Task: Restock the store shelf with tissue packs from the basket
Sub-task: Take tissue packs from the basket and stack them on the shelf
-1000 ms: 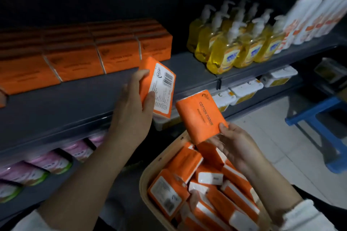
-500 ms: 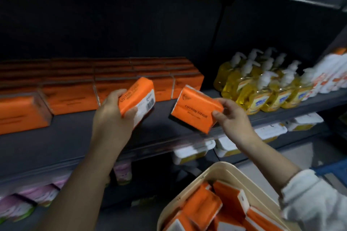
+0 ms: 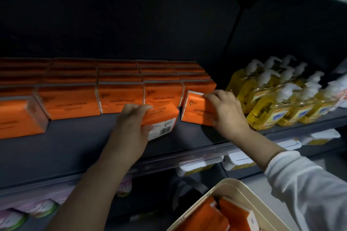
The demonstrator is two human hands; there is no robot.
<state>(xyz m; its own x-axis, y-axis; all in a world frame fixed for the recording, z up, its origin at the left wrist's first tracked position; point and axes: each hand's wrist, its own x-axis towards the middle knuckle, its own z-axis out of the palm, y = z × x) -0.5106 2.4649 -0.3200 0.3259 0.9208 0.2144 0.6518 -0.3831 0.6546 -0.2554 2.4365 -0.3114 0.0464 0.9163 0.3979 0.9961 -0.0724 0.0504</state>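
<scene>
Orange tissue pack, gripped by the right hand, stands on the shelf just before the stocked row. The left hand clasps a second pack, tilted, long axis sideways, just left of it.

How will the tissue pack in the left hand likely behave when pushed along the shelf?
Probably light: the left hand holds the tissue pack by one end. Its glossy wrapper likely slides easily on the shelf. Flat-sided, it should not roll.

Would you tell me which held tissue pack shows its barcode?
The left pack, in the left hand: its white barcode label faces the camera; the right pack, in the right hand, shows none.
</scene>
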